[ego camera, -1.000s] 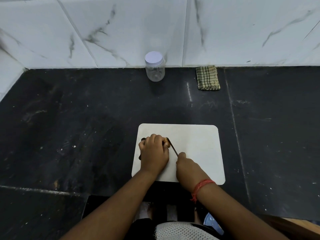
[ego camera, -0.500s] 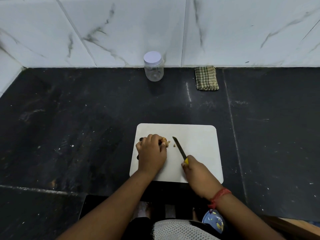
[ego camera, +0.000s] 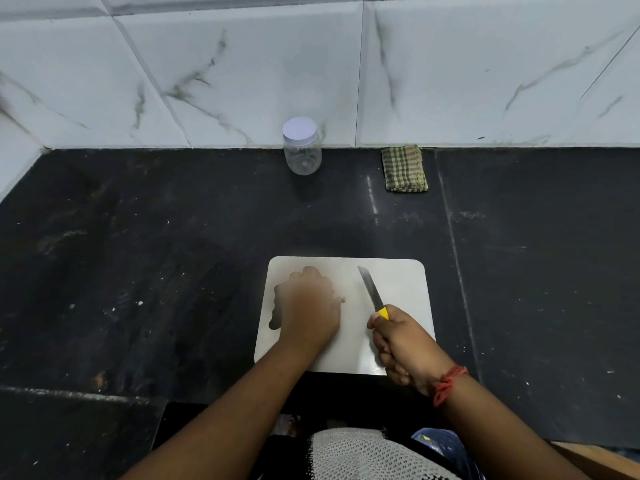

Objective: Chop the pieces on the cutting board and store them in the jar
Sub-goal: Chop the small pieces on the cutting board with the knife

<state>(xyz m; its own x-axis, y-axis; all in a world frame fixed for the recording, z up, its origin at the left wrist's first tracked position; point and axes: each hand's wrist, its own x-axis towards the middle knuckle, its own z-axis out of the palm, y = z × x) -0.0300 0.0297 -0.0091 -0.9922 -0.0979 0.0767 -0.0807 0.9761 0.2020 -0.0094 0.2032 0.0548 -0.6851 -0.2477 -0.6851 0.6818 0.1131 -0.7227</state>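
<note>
A white cutting board (ego camera: 398, 282) lies on the black counter (ego camera: 173, 271) near me. My left hand (ego camera: 308, 306), blurred, rests on the board's left part with its fingers curled down over the pieces. Only a small tan bit (ego camera: 341, 299) shows by its fingertips. My right hand (ego camera: 403, 344) grips the yellow handle of a knife (ego camera: 370, 287). The blade points away from me and is lifted clear to the right of the pieces. A clear plastic jar (ego camera: 302, 154) with its white lid on stands at the back by the wall.
A folded green checked cloth (ego camera: 404, 168) lies at the back, right of the jar. White marble tiles (ego camera: 242, 71) form the wall behind. The counter's front edge runs just below the board.
My right hand has drawn the knife away from the pieces to the right and back toward me. My left hand has stayed on the pieces.
</note>
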